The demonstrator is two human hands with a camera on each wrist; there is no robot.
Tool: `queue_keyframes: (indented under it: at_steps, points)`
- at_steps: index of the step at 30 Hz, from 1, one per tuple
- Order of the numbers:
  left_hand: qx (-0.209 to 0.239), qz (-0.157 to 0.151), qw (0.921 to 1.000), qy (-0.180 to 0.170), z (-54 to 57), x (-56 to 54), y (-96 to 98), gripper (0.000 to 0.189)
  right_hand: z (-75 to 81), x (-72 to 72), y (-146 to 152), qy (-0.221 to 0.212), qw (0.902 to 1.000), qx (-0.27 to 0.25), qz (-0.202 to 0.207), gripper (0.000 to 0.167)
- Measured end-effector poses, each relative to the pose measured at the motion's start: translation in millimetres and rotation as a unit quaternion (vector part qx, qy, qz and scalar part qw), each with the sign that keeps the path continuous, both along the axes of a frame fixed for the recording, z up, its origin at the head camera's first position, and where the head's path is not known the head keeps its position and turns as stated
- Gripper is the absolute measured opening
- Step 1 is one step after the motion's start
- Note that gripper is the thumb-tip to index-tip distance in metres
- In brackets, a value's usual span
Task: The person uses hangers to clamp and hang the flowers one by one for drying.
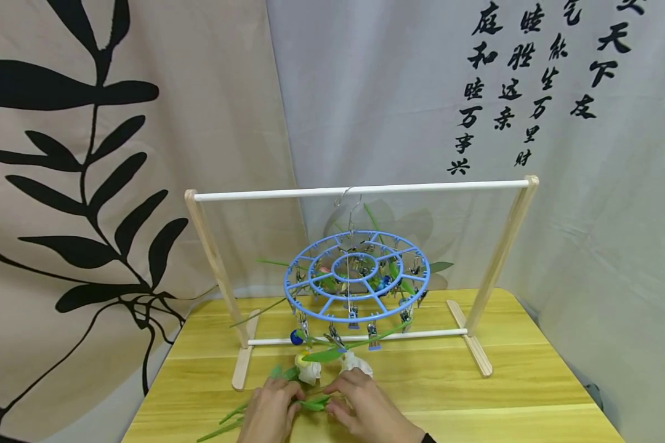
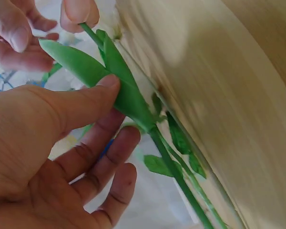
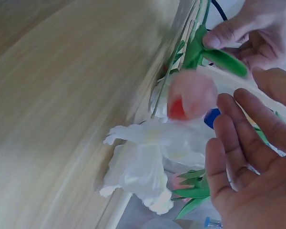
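Note:
My left hand (image 1: 274,409) pinches the green leaves (image 2: 121,90) of an artificial tulip between thumb and fingers, low over the table front. The tulip's pink head (image 3: 193,95) is blurred in the right wrist view. Beside that head is my right hand (image 3: 257,138), its fingers loosely bent and spread with nothing gripped. Further green stems (image 1: 221,431) lie on the table by the left hand. A white artificial flower (image 3: 143,162) hangs beyond the right fingertips, and a white-and-yellow one (image 1: 308,371) is just ahead of both hands.
A round blue clip hanger (image 1: 357,319) hangs from the white top bar (image 1: 421,187) of a wooden-legged rack (image 1: 504,258), with flowers and stems among its metal clips (image 1: 373,335). The rack stands on a wood-grain table (image 1: 532,381). Printed curtains (image 1: 366,92) hang behind.

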State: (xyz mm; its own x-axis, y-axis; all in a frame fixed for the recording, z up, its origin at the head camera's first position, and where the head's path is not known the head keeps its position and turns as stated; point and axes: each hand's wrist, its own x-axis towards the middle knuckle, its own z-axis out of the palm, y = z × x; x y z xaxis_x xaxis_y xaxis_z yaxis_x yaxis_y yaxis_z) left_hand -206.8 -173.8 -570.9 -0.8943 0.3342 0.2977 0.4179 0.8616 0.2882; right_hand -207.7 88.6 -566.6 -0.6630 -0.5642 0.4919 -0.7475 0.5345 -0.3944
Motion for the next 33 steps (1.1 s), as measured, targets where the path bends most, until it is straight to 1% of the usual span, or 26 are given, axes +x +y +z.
queue_keyframes:
  at_steps: [4, 8, 9, 12, 14, 17, 20, 25, 27, 30, 31, 33]
  points:
    - [0.0, -0.033, 0.9994, 0.015, 2.5, 4.0, 7.6, 0.026, 0.5, 2.3, -3, 0.029, 0.9988, 0.036, -0.013, 0.02]
    - [0.011, -0.074, 0.9966, 0.035, 3.5, 7.0, 15.7, 0.023, 0.2, 3.1, -1, 0.026, 0.9977, 0.062, -0.014, 0.018]
    - [0.012, -0.083, 0.9956, 0.041, 3.5, 7.4, 17.5, 0.022, -0.1, 3.3, 0, 0.03, 0.9972, 0.067, -0.015, 0.016]
    - [0.025, -0.108, 0.9923, 0.056, 3.0, 8.4, 22.9, 0.021, -1.9, 3.6, 3, 0.063, 0.9946, 0.079, -0.024, 0.013]
    - [0.032, -0.12, 0.9897, 0.07, 2.5, 9.5, 26.6, 0.022, -3.1, 4.3, 6, 0.087, 0.9922, 0.084, -0.031, 0.015]
    - [0.043, -0.136, 0.9848, 0.099, 2.6, 11.7, 34.4, 0.024, -5.1, 5.2, 11, 0.112, 0.9885, 0.092, -0.042, 0.02]
    - [0.04, -0.147, 0.9817, 0.115, 5.0, 13.1, 42.3, 0.025, -7.9, 5.2, 16, 0.112, 0.9892, 0.084, -0.042, 0.025]
    - [0.049, -0.153, 0.9804, 0.114, 9.6, 16.6, 52.5, 0.024, -9.6, 7.3, 26, 0.094, 0.9925, 0.066, -0.042, 0.029]
    - [0.053, -0.155, 0.9781, 0.128, 10.5, 18.5, 55.8, 0.024, -9.1, 8.7, 29, 0.089, 0.9923, 0.07, -0.049, 0.03]
    - [0.066, -0.167, 0.9687, 0.172, 11.2, 20.5, 59.5, 0.024, -9.8, 10.1, 34, 0.084, 0.9926, 0.066, -0.057, 0.033]
    - [0.077, -0.175, 0.9638, 0.186, 11.3, 21.3, 60.9, 0.023, -10.0, 10.6, 36, 0.081, 0.9931, 0.061, -0.06, 0.034]
    - [0.112, -0.2, 0.9513, 0.206, 11.6, 23.4, 63.7, 0.018, -10.9, 12.0, 40, 0.076, 0.9938, 0.05, -0.063, 0.035]
